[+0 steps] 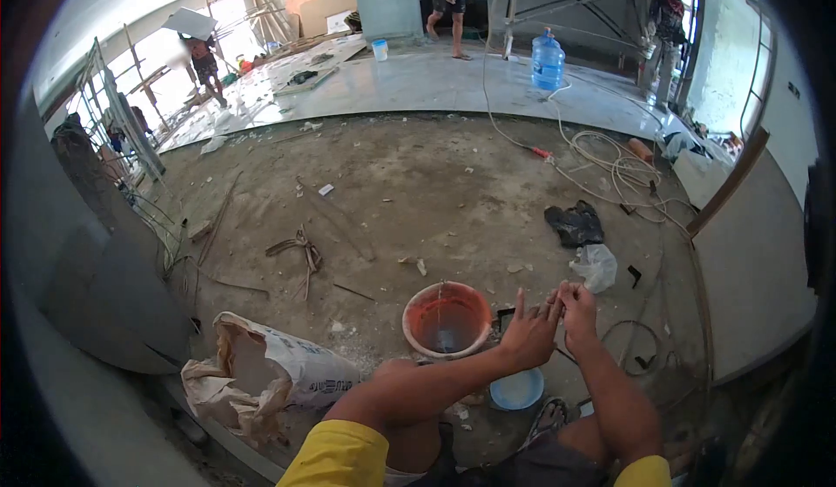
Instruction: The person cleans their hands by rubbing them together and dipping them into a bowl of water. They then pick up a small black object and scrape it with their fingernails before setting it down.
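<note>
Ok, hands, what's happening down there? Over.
Left hand, right hand: fingers touching. Red bucket, blue bowl close by. Nothing seen blocking the hands.

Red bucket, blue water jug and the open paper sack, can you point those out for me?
Red bucket (421, 345): head view, on its near left rim.
Blue water jug (548, 62): head view, middle of its body.
Open paper sack (309, 367): head view, on its printed side.
</note>
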